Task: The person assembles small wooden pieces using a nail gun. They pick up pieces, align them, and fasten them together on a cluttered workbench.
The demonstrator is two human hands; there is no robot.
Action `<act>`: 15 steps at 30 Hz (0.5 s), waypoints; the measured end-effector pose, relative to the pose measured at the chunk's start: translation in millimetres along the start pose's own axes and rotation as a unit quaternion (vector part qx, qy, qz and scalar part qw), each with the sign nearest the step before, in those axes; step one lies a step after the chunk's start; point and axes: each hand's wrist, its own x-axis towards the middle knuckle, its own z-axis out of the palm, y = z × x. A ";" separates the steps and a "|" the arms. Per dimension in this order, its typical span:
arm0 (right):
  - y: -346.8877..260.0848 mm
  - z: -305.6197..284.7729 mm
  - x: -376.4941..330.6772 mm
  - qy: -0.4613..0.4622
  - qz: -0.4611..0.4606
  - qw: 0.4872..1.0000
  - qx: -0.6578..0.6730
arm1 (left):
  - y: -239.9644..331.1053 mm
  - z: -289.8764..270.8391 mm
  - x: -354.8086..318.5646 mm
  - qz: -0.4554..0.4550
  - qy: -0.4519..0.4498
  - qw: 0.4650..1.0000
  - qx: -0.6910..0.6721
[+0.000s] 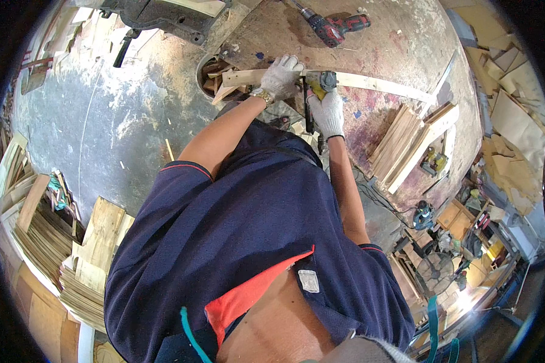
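My left hand (281, 78), in a white work glove, grips a long pale wooden strip (384, 85) near its left end. The strip lies across the edge of the work table. Beside it my right hand (327, 115), also gloved, is closed around a nail gun (328, 80) with a round grey cap, a yellow body and a long black magazine. The gun's head sits over the strip, just right of my left hand. Its nose and the spot where it meets the wood are hidden.
A red and black cordless drill (333, 27) lies at the far side of the table. Stacked wooden slats (406, 142) sit at the right. Scrap wood fills a bin (201, 78) left of the strip. Boards (100, 236) are piled at the left, cables (375, 187) at the right.
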 end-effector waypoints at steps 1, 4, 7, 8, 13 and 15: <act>-2.1 -0.4 0.3 -0.004 0.004 1.000 0.001 | -0.8 1.6 -0.6 -0.001 0.003 1.000 0.002; -2.5 0.3 -0.5 -0.009 0.021 1.000 -0.002 | 2.5 -1.1 -1.4 0.003 0.002 1.000 0.006; -0.4 1.9 4.2 -0.009 0.010 0.999 -0.033 | 3.9 -5.1 -0.2 0.003 -0.008 1.000 0.007; -0.5 -0.2 6.2 -0.006 -0.012 0.999 -0.049 | 3.0 -3.4 0.5 -0.001 -0.008 1.000 0.006; 3.7 -7.5 18.9 0.006 0.019 1.000 -0.004 | -7.4 13.1 2.2 -0.008 -0.002 1.000 0.030; 4.7 -13.4 15.2 0.036 0.012 0.999 0.017 | -6.8 13.1 3.4 0.001 0.028 0.999 0.047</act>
